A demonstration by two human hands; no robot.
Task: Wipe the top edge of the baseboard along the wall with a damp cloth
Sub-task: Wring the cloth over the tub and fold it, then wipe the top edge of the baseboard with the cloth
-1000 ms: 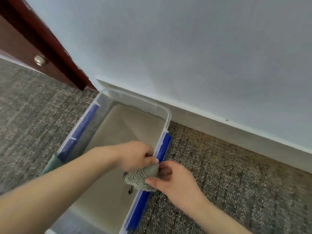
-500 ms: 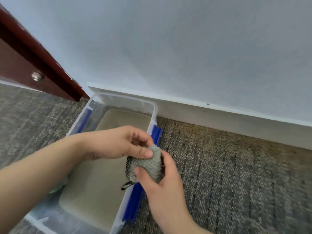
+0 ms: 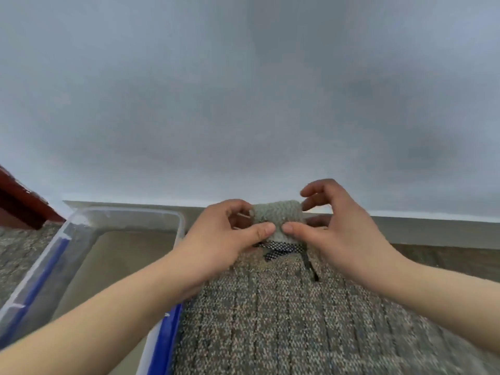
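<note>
Above the far edge of the carpet (image 3: 284, 320), two hands hold a folded cloth (image 3: 277, 216) up in front of the baseboard (image 3: 419, 230)
Grey-green and nubbly, the cloth is bunched into a short roll level with the baseboard's top edge, at the foot of the pale wall (image 3: 243, 104); whether it touches the baseboard cannot be told. The left hand (image 3: 224, 239) pinches its left end between thumb and curled fingers, while the right hand (image 3: 332, 234) grips the right end, thumb on the lower front, upper fingers arched just over it. A dark patterned trim (image 3: 281, 249) and a thin loop hang beneath the cloth. Beside the left forearm, at the carpet's left side, sits a clear plastic tub (image 3: 178, 220) with a blue handle (image 3: 165, 339); red-brown woodwork (image 3: 19, 204) shows at the far left
</note>
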